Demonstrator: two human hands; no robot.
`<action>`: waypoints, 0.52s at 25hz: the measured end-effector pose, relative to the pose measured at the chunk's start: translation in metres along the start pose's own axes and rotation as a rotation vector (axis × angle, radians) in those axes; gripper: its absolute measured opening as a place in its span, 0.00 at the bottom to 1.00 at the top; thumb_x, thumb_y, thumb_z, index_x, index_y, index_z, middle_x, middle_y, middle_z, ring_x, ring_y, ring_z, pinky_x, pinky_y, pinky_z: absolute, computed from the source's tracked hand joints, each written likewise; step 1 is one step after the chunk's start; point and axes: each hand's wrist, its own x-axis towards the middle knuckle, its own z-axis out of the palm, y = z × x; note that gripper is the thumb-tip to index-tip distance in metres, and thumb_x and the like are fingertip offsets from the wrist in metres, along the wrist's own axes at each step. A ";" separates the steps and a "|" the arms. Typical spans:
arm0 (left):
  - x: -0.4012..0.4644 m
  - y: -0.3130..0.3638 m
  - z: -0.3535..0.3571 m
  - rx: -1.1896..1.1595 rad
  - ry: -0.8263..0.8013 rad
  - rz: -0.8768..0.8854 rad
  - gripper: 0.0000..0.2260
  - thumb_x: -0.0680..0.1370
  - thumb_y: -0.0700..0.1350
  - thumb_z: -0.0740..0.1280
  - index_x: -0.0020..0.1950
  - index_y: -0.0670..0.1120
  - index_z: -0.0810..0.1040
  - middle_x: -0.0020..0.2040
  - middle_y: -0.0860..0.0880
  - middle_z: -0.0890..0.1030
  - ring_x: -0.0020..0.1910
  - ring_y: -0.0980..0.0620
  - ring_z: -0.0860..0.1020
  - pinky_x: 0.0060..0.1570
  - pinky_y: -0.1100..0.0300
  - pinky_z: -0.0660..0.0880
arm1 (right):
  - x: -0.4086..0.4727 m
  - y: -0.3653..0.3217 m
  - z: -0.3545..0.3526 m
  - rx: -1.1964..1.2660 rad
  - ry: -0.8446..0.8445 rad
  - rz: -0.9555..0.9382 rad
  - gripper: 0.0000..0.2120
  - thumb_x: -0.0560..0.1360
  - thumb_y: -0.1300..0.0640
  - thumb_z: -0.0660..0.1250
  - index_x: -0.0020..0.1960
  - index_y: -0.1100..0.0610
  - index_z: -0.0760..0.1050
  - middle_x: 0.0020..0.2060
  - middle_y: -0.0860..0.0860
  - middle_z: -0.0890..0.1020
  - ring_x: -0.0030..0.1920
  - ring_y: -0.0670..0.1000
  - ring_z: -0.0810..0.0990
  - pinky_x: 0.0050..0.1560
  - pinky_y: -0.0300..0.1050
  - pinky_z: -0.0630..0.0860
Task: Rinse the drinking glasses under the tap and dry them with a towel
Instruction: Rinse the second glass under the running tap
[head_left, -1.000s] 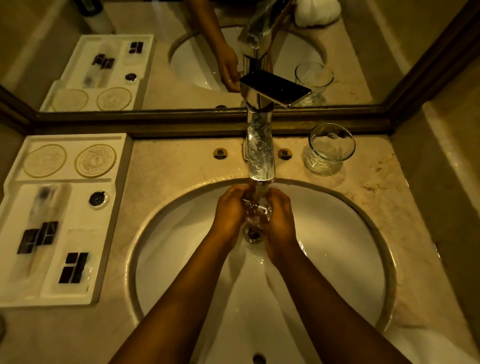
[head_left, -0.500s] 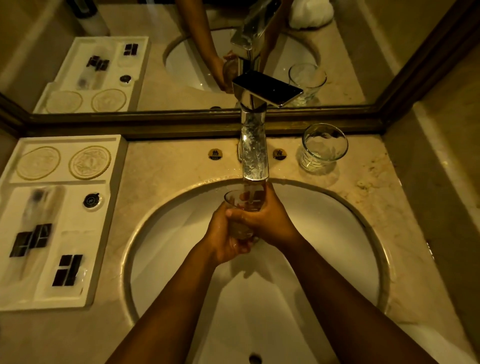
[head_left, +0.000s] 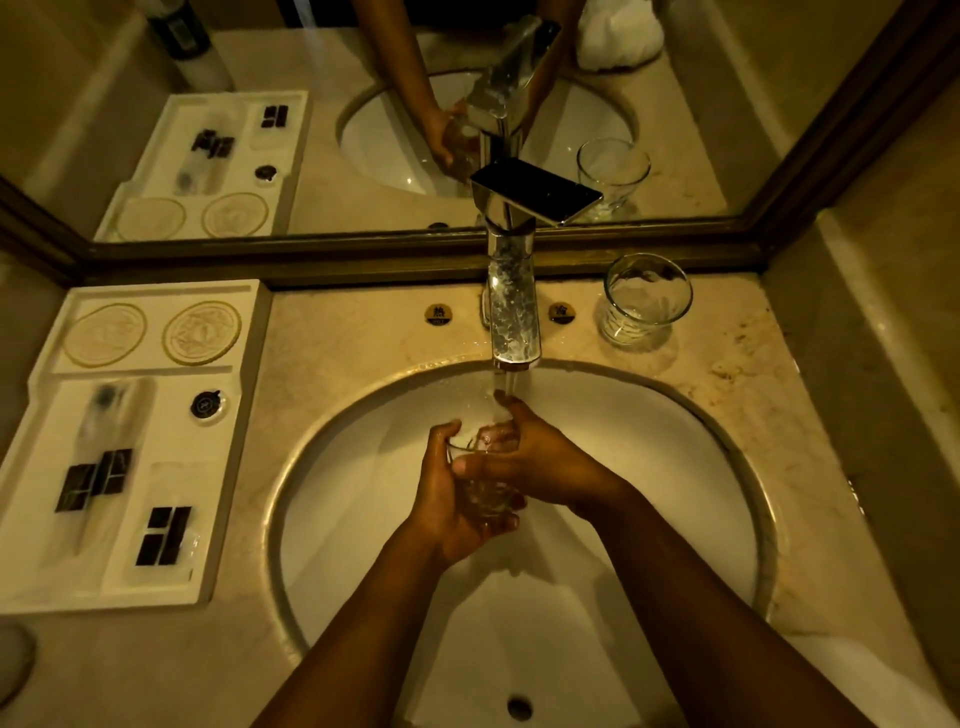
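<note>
Glass (head_left: 480, 470) sits under the tap's (head_left: 511, 312) stream, cupped in the left hand (head_left: 452, 499) and gripped by the right hand (head_left: 540, 462), mid-rinse; a second glass (head_left: 647, 299) waits beyond the right hand, drying apparently not begun.

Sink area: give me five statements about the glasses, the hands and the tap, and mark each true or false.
1. Both hands hold one glass over the basin. True: the left hand cups it from below and the right hand wraps over it.
2. The tap is off. False: a stream of water falls from its spout onto the right hand's fingers.
3. A second glass stands upright on the counter right of the tap. True.
4. The second glass lies on its side in the basin. False: it stands on the counter, outside the basin.
5. The white tray sits right of the basin. False: it sits to the left.
</note>
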 end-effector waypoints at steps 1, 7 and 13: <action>-0.001 -0.004 -0.004 -0.004 -0.002 0.008 0.33 0.74 0.69 0.61 0.55 0.41 0.85 0.46 0.38 0.85 0.44 0.41 0.80 0.43 0.54 0.76 | -0.006 0.000 0.003 -0.038 0.025 -0.010 0.50 0.67 0.45 0.78 0.79 0.48 0.52 0.63 0.46 0.76 0.58 0.46 0.79 0.50 0.36 0.78; -0.019 -0.006 -0.015 -0.067 -0.046 0.028 0.30 0.75 0.64 0.60 0.48 0.40 0.88 0.47 0.38 0.84 0.41 0.42 0.80 0.44 0.51 0.75 | -0.035 -0.057 -0.033 0.452 0.334 -0.221 0.08 0.79 0.55 0.64 0.55 0.54 0.79 0.55 0.55 0.83 0.58 0.56 0.81 0.61 0.54 0.77; -0.034 0.003 -0.015 -0.023 0.005 0.035 0.26 0.73 0.62 0.66 0.55 0.41 0.83 0.49 0.39 0.84 0.48 0.41 0.79 0.52 0.47 0.76 | -0.051 -0.109 -0.042 0.237 0.617 -0.329 0.12 0.79 0.51 0.60 0.47 0.54 0.80 0.41 0.51 0.82 0.44 0.52 0.79 0.41 0.43 0.73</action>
